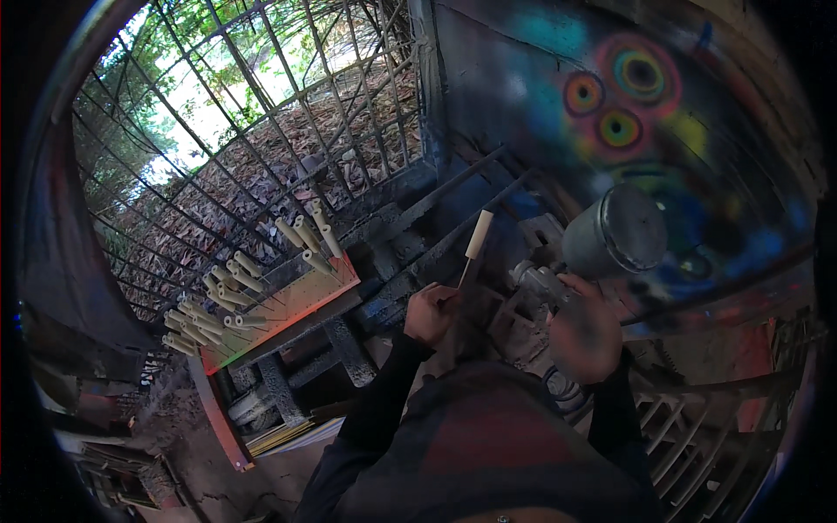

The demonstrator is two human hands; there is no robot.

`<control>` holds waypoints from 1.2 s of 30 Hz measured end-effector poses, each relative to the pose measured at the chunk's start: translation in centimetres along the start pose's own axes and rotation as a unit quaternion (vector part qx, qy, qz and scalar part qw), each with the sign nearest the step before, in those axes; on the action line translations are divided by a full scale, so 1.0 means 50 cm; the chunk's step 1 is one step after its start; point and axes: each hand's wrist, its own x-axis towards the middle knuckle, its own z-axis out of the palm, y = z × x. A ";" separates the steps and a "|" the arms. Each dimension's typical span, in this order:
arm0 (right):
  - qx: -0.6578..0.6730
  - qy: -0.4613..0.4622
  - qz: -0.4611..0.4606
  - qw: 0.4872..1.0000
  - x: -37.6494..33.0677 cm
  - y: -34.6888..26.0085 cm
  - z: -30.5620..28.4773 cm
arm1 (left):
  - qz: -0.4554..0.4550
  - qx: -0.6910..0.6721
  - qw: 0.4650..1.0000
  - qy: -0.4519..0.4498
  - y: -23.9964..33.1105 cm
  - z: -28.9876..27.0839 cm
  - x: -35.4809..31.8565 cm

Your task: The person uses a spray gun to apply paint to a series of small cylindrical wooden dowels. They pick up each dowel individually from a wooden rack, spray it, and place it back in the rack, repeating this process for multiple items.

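In my left hand, a thin dark rod is pinched, and a cream wooden-looking cylinder stands tilted on its upper end. My right hand is wrapped round a spray gun, which has a large grey metal cup. The gun's nozzle side faces left, toward the cylinder, with a gap between them. To the left, a board with orange and green paint along its edge carries many thin upright pins. Several similar cream cylinders sit on those pins, leaning at various angles.
Behind the board runs a metal bar grille, with dry leaves beyond it. A dark panel with coloured paint rings rises at the far right. Paint-crusted bars lie below the board; a slatted rack stands at the lower right.
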 end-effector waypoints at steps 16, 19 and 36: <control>-0.021 0.028 -0.025 0.999 0.010 -0.019 -0.005 | 0.008 0.007 1.000 0.002 -0.001 -0.010 0.007; -0.025 0.017 -0.018 0.999 0.008 -0.019 -0.005 | -0.004 0.001 1.000 0.001 -0.004 -0.010 0.007; -0.042 0.035 -0.058 0.997 0.012 -0.025 0.003 | 0.003 0.010 1.000 0.024 -0.018 -0.015 0.006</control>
